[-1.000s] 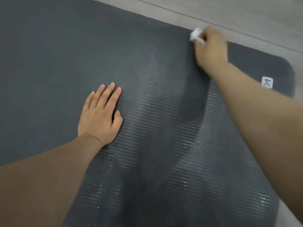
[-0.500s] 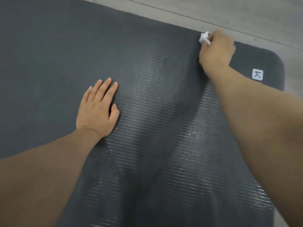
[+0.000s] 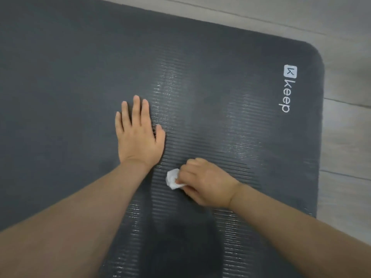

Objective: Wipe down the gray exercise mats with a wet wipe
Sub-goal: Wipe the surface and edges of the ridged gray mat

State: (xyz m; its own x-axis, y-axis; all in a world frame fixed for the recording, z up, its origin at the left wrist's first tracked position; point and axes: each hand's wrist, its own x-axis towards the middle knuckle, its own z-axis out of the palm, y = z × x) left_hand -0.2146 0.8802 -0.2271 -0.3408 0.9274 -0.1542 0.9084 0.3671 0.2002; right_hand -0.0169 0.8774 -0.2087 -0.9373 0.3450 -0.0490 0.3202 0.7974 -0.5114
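Your left hand (image 3: 138,135) lies flat with fingers straight, pressing the gray mat (image 3: 60,77) down, while your right hand (image 3: 202,181) has its fingers curled round a bunched white wet wipe (image 3: 172,178) that sits on the mat just below your left hand. Glossy damp streaks run in bands above and below both hands, so that middle stretch looks wiped. The matte area far to the left of your left hand appears dry, and the strip by the printed logo (image 3: 288,88) beyond your right hand seems undone too.
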